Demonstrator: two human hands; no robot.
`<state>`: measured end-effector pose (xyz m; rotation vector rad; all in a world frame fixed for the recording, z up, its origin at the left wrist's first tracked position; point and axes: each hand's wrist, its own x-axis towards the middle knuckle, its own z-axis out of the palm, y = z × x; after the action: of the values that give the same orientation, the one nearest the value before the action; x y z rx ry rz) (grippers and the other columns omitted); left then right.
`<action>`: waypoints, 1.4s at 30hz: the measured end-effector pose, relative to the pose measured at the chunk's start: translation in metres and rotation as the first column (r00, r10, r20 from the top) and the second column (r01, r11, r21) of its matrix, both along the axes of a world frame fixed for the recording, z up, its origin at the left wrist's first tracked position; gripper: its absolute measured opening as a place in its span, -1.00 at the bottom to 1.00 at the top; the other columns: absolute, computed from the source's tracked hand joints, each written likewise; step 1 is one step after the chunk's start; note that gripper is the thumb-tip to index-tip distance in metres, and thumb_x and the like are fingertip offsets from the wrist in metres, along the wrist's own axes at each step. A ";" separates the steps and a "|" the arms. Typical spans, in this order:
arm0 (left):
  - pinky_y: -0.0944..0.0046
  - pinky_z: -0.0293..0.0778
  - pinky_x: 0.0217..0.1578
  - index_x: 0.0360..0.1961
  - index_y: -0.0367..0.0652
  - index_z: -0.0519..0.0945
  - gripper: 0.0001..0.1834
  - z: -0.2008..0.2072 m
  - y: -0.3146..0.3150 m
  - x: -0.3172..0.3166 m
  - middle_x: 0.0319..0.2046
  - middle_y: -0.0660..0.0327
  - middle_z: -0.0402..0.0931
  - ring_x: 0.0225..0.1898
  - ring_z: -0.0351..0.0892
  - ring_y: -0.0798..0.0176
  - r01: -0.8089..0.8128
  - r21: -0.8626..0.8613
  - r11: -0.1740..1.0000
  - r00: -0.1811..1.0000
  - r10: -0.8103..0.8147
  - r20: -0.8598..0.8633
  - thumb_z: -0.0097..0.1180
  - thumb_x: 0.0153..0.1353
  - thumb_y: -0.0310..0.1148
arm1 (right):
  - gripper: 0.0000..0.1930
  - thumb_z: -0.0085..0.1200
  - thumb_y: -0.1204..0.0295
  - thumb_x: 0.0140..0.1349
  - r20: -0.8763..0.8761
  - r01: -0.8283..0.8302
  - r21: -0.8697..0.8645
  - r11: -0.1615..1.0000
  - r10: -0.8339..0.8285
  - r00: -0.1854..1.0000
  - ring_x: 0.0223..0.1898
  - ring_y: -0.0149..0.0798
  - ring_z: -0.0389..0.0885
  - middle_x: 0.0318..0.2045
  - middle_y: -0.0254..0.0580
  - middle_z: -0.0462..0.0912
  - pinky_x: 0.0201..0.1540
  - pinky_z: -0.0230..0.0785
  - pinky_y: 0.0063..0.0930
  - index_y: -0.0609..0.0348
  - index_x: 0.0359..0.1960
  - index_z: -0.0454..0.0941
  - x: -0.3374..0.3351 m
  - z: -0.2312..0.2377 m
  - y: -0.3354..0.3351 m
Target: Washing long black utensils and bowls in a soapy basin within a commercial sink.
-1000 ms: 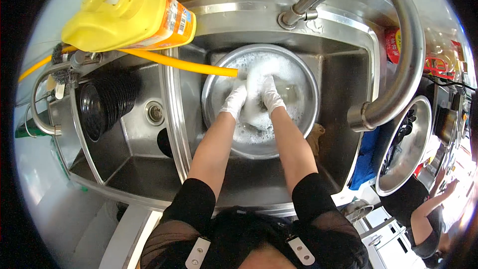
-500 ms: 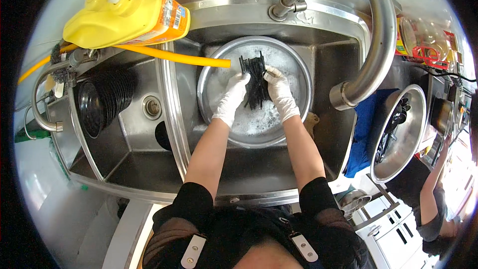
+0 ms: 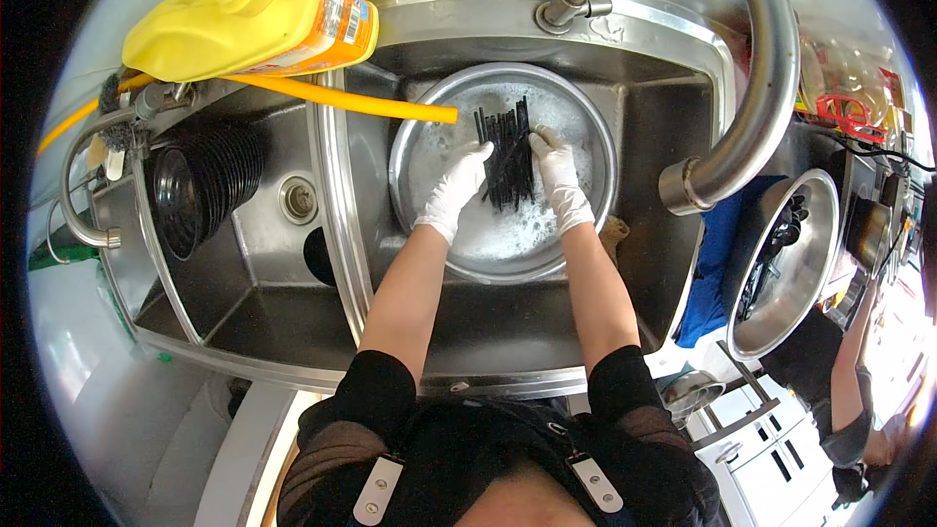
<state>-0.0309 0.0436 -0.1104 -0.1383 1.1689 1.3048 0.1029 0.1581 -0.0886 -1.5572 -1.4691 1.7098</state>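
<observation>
A bundle of black chopsticks (image 3: 508, 161) stands roughly upright in the picture, fanned out between my two white-gloved hands. My left hand (image 3: 459, 182) closes on the bundle's left side, thumb along the outer sticks. On the opposite side, my right hand (image 3: 557, 174) grips the right edge, its fingers partly hidden behind the sticks. Below them lies a round metal basin (image 3: 399, 181) of foamy, soapy water, set in the right-hand sink. Whether the lower ends of the chopsticks touch the water I cannot tell.
A yellow hose (image 3: 390, 108) reaches over the basin's left rim, below a yellow pump bottle (image 3: 234, 24). Black plates (image 3: 181, 200) are stacked in the left sink. A curved faucet (image 3: 771, 88) arches at right, near a steel bowl of black utensils (image 3: 818, 263). Another person's arm (image 3: 851, 356) shows far right.
The chopsticks have spread into a wider, more even row between my hands. My right hand has shifted slightly to the right.
</observation>
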 end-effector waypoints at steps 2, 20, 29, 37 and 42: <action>0.42 -0.16 -0.76 -0.51 0.04 0.47 -0.75 0.001 0.001 0.000 -0.79 0.55 0.09 -0.79 -0.04 0.58 0.024 0.016 1.000 1.000 -0.024 -0.002 0.13 0.27 -0.16 | -0.75 0.06 0.57 0.20 0.163 -0.081 0.299 0.951 0.033 0.986 -0.15 -0.31 0.57 -0.19 -0.17 0.64 0.01 0.36 -0.47 0.21 -0.07 0.58 -0.002 0.017 0.007; 0.30 0.40 -0.03 -0.01 -0.24 0.52 -0.71 0.036 0.011 0.018 -0.15 0.25 0.57 -0.11 0.52 0.34 0.079 0.201 0.976 0.981 -0.111 0.158 0.08 0.29 -0.34 | -0.79 0.10 0.35 0.02 0.565 -0.982 0.020 0.189 0.808 0.167 -0.37 0.03 0.58 -0.44 0.09 0.59 -0.23 0.39 -0.22 0.21 -0.37 0.59 -0.065 0.104 0.078; 0.31 0.44 -0.08 0.01 -0.31 0.50 -0.72 0.031 0.014 0.014 -0.15 0.18 0.58 -0.15 0.54 0.29 0.108 0.143 0.984 0.987 -0.124 0.105 0.03 0.31 -0.42 | -0.80 0.04 0.36 0.05 0.566 -0.985 -0.036 0.169 0.816 0.119 -0.40 0.06 0.55 -0.46 0.11 0.59 -0.22 0.41 -0.19 0.22 -0.40 0.59 -0.073 0.112 0.083; 0.31 0.33 0.07 0.10 -0.29 0.46 -0.64 0.007 0.009 0.013 -0.03 0.19 0.54 0.00 0.47 0.31 0.122 0.129 0.984 0.992 -0.127 0.026 0.04 0.30 -0.40 | -0.79 0.04 0.38 0.13 0.541 -0.825 0.425 0.372 0.627 0.561 -0.17 0.04 0.60 -0.27 0.01 0.65 -0.07 0.43 -0.22 0.15 -0.27 0.64 -0.063 0.137 0.103; 0.27 0.17 0.23 0.21 -0.24 0.37 -0.56 -0.022 -0.010 0.016 0.14 0.23 0.40 0.19 0.30 0.27 0.060 0.237 0.970 0.993 -0.033 -0.113 -0.16 0.40 -0.23 | -0.87 0.04 0.52 0.15 0.272 -0.525 0.587 0.616 0.461 0.845 -0.22 0.02 0.60 -0.31 -0.02 0.63 -0.11 0.43 -0.28 0.22 -0.30 0.62 -0.032 0.175 0.094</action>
<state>-0.0153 0.0332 -0.1323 0.1382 1.0885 1.4148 0.0710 0.2524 0.0865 -0.8956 -2.3855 1.1272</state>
